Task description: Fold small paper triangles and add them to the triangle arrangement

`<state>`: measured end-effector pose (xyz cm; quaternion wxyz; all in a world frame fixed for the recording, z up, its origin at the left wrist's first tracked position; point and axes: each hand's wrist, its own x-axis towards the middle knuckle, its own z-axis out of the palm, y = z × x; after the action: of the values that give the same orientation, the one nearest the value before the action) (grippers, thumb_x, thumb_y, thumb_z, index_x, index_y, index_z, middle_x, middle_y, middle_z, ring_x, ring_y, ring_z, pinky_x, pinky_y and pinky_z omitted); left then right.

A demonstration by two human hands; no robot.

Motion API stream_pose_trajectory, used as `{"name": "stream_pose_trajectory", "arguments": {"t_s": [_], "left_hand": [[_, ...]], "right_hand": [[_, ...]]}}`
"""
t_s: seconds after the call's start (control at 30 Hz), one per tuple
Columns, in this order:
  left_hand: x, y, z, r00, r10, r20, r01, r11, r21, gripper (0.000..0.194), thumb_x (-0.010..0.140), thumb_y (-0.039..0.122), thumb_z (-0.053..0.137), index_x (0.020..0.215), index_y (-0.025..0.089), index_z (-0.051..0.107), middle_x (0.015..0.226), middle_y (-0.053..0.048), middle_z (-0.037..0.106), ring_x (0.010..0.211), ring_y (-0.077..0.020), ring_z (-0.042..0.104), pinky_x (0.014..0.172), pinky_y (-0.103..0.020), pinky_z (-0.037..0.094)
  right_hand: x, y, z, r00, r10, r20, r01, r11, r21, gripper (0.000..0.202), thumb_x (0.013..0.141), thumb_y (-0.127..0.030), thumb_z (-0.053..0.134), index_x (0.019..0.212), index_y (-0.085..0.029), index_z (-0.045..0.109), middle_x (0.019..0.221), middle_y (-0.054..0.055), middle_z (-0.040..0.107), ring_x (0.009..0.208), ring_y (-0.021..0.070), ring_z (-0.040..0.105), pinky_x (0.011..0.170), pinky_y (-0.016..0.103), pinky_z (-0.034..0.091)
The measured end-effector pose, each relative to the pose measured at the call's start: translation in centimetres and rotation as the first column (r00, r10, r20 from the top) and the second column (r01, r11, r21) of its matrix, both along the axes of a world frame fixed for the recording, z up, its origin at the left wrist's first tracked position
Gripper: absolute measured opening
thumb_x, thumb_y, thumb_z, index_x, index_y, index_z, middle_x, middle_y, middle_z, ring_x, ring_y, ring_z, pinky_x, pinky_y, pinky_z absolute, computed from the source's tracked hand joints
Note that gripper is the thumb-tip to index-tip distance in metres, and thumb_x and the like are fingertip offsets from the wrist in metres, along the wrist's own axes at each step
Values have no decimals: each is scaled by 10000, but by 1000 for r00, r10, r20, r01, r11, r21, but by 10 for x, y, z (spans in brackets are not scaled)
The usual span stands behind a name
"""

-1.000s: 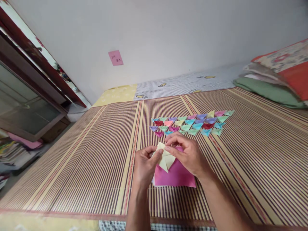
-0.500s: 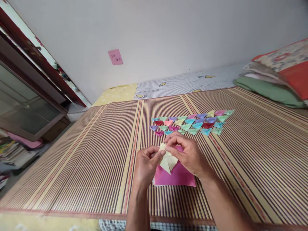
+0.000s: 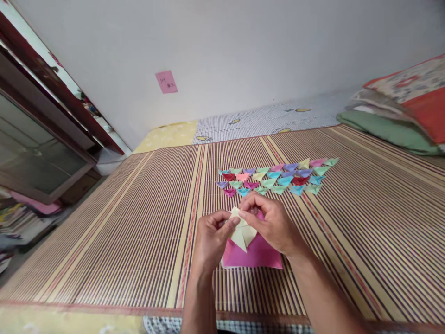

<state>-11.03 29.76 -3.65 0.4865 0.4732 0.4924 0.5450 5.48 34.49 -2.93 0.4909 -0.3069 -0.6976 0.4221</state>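
Note:
Between my two hands is a pale yellow piece of folded origami paper point(image 3: 240, 235), with pointed flaps hanging toward me. My left hand point(image 3: 212, 234) pinches its left edge between thumb and fingers. At the top right of the paper, the thumb and fingers of my right hand point(image 3: 273, 222) are closed on it. Just below lies a stack of square paper with a bright pink sheet point(image 3: 259, 254) on top, partly covered by the yellow paper and my hands. Beyond my hands, several small folded paper pieces point(image 3: 269, 182) in many colours stand in slanting rows.
A striped bamboo mat point(image 3: 139, 222) covers the bed. Folded bedding point(image 3: 389, 130) and a floral and red pillow point(image 3: 417, 93) are piled at the right. A pink note point(image 3: 166, 81) is on the wall point(image 3: 243, 51). At left stands a glass-doored cabinet point(image 3: 41, 148).
The fingers of my right hand have shifted slightly at the top of the yellow paper. My left hand and the paper have hardly moved.

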Motion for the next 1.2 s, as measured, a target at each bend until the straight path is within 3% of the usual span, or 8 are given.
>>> {"name": "stream_pose_trajectory", "arguments": {"t_s": [0.33, 0.5, 0.63, 0.77, 0.9, 1.0, 1.2], "left_hand": [[-1, 0, -3, 999, -42, 2, 42, 999, 24, 249, 796, 387, 837, 769, 149, 769, 660, -21, 629, 596, -136, 548, 566, -249, 416], [-2, -2, -2, 994, -98, -55, 102, 993, 59, 258, 881, 404, 758, 794, 162, 755, 667, -15, 609, 630, -147, 550, 595, -260, 426], [-1, -3, 1, 989, -122, -89, 129, 989, 75, 216, 888, 367, 757, 795, 172, 755, 672, -8, 592, 656, -153, 542, 623, -268, 425], [-1, -1, -1, 995, -75, -63, 80, 993, 86, 210, 861, 343, 787, 755, 168, 740, 721, -27, 631, 672, -149, 536, 621, -265, 410], [-1, 0, 0, 996, -60, -66, 67, 991, 113, 239, 862, 326, 785, 699, 166, 712, 717, -29, 625, 672, -143, 526, 625, -266, 407], [-1, -2, 2, 996, -63, -61, 70, 992, 110, 268, 866, 323, 782, 671, 172, 677, 671, -8, 587, 641, -131, 499, 607, -260, 397], [0, -3, 5, 999, -38, -12, 39, 995, 94, 270, 793, 299, 845, 652, 168, 655, 656, 5, 583, 617, -117, 494, 577, -241, 391]], "right_hand": [[3, 1, -2, 997, -26, 78, 31, 998, -58, 57, 879, -203, 709, 824, -208, 692, 759, -13, 672, 693, 150, 583, 642, 282, 445], [5, 1, -3, 999, 30, 35, -26, 993, -117, 112, 872, -247, 732, 978, -212, 730, 781, -12, 677, 728, 156, 618, 674, 280, 485], [9, 1, -1, 991, 112, 74, -104, 989, -102, 96, 902, -291, 717, 882, -201, 743, 773, 0, 695, 706, 155, 612, 643, 280, 463], [8, 1, -1, 994, 85, 65, -80, 994, -73, 125, 919, -286, 704, 823, -205, 708, 738, -9, 651, 677, 151, 568, 615, 279, 433], [6, 2, -2, 998, 42, 45, -42, 999, -3, 117, 900, -243, 716, 791, -209, 692, 914, 28, 662, 842, 179, 618, 724, 301, 468], [5, 2, -3, 998, 57, 27, -56, 998, -25, 123, 894, -236, 726, 783, -207, 680, 1037, 48, 688, 958, 200, 646, 785, 315, 480], [4, -2, 1, 997, 74, -3, -74, 994, -75, 170, 921, -263, 706, 772, -200, 656, 759, -6, 649, 711, 153, 602, 662, 281, 463]]}}
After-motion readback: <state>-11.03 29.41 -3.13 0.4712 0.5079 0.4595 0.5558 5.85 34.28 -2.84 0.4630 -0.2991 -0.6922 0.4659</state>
